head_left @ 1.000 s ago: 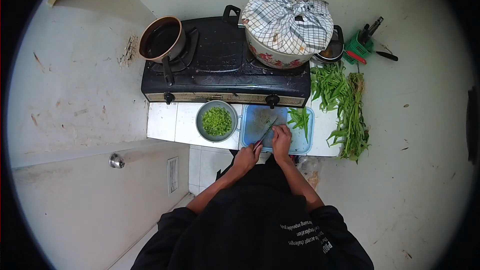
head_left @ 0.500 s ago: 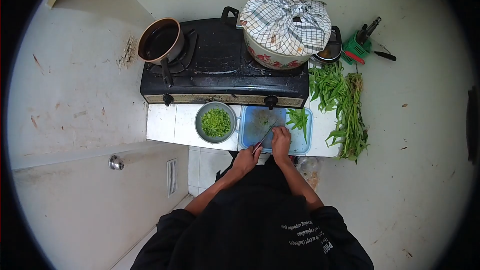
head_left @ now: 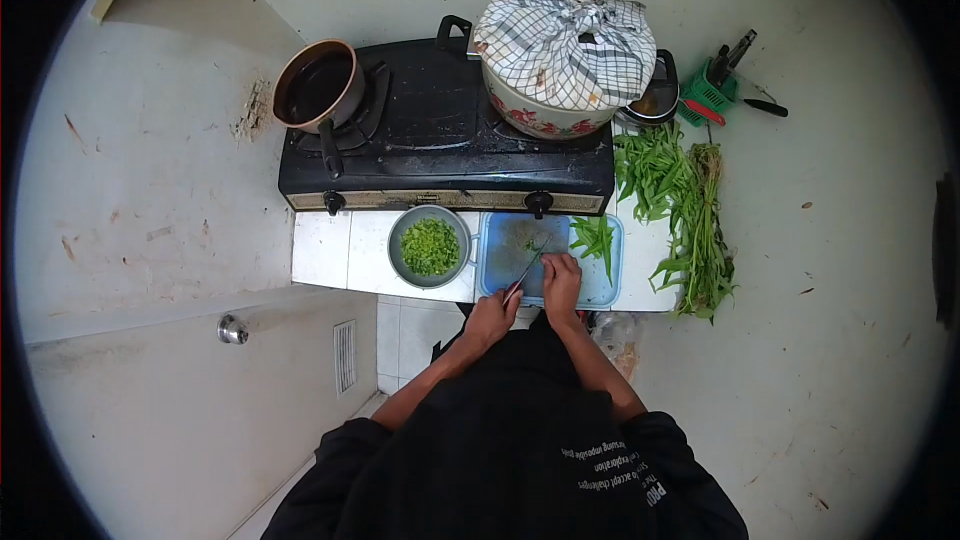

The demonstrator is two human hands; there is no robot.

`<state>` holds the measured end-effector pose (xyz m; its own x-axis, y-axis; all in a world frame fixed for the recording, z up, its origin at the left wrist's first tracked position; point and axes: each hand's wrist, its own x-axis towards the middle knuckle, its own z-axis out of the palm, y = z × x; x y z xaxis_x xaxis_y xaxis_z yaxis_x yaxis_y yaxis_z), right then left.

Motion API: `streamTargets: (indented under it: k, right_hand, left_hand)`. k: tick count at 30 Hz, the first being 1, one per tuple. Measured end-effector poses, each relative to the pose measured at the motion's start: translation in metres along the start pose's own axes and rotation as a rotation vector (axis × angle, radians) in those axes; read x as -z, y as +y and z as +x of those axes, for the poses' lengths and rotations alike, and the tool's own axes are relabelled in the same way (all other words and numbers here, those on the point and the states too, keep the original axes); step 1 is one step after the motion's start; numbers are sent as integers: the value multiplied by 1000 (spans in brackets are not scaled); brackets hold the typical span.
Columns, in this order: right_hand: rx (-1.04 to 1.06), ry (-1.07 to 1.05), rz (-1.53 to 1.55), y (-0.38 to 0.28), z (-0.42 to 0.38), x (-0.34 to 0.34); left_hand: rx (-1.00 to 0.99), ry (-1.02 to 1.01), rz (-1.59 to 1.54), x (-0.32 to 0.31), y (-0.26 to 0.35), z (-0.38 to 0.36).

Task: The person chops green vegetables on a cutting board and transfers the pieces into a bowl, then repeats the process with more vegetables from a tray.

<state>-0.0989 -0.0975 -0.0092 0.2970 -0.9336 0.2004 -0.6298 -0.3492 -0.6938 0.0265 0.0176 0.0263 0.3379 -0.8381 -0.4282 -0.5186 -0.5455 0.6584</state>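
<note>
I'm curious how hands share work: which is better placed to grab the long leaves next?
Probably the right hand: it is nearer the long leaves, while the left hand grips the knife.

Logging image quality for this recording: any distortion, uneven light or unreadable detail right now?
Head view: strong wide-angle distortion, corners rounded off in black; head view: white tiles bright, stove top dark; head view: the knife shows thin and small, and anything under the right hand cannot be made out.
</note>
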Motion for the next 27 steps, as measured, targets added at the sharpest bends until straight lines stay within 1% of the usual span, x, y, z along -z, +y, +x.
streamTargets:
  k: [4,7,10,13,16,22,27]
  right_hand:
    - [30,36,16,-1,-2,-3]
    - [38,38,18,2,-3,-3]
    - [44,31,-5,0,-4,-3]
    - [62,26,-34,-1,-6,-2]
    - [43,2,-20,0,-3,-1]
    - [15,0,-8,0,-1,0]
    - [-19,-18,-7,2,0,-1]
  left_hand:
    - [-3,-33,-12,4,2,-3]
    - [46,-49,-6,1,-1,-1]
    - [2,-21,-4,-5,-8,1]
    - [48,-10,63,-8,-2,7]
    - [-40,46,1,-7,-4,10]
    - [-17,-5,-3,4,9,0]
    - [2,-48,-3,-9,-5,6]
